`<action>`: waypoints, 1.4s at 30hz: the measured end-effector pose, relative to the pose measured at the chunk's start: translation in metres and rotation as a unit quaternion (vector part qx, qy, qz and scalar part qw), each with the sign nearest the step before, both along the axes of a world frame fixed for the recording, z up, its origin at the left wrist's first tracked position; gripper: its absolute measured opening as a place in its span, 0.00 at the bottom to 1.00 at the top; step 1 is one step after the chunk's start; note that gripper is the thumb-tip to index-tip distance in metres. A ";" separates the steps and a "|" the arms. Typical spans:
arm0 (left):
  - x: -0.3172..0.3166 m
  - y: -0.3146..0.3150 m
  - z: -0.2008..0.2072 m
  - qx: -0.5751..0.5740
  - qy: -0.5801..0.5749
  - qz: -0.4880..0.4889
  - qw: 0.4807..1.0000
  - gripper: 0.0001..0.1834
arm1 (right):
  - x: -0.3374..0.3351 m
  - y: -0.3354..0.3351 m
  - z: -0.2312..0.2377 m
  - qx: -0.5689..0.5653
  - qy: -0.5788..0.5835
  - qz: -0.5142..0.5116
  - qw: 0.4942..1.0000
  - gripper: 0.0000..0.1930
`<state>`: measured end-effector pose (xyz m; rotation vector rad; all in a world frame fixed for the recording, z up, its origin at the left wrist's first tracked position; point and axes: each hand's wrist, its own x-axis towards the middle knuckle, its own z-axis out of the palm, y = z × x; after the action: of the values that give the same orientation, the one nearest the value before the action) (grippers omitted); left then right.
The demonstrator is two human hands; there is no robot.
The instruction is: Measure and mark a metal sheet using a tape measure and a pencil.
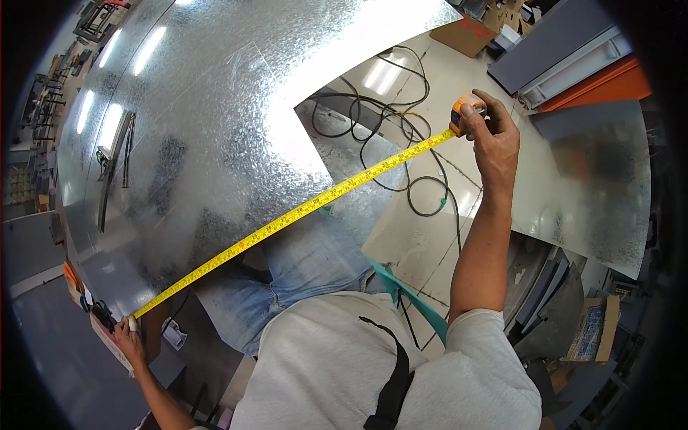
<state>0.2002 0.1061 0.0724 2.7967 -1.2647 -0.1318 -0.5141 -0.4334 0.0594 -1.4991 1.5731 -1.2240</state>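
Note:
A tape measure with an orange and black case [462, 115] is gripped in my right hand [497, 140], held out past the sheet's edge at the right. Its yellow blade [287, 217] runs pulled out along the near edge of a large shiny galvanized metal sheet [215, 136]. At the sheet's near left corner, my left hand [130, 344] pinches the blade's end; one fingertip has a pale cover. The sheet has a square notch at its right side, near the blade's middle.
A long thin metal bar [115, 172] and a narrow dark rod [129, 150] lie on the sheet. Coiled black cable [380, 115] spreads over the tiled floor. Another metal sheet [598, 186] stands at the right, near a cardboard box [466, 36]. Scissors [102, 314] are beside my left hand.

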 end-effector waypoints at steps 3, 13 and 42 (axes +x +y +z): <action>0.003 0.002 -0.003 -0.029 0.030 0.019 0.999 0.21 | 0.000 0.000 -0.001 -0.001 -0.002 0.002 1.000 0.27; 0.008 0.006 -0.004 -0.023 0.012 -0.017 1.000 0.22 | 0.000 0.000 0.000 -0.001 0.000 0.004 1.000 0.27; -0.002 -0.001 -0.001 -0.051 0.054 0.027 0.997 0.19 | 0.000 0.000 -0.001 -0.001 0.000 0.004 1.000 0.27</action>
<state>0.1987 0.1056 0.0714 2.6958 -1.1389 -0.2055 -0.5140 -0.4338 0.0585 -1.5046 1.5648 -1.2224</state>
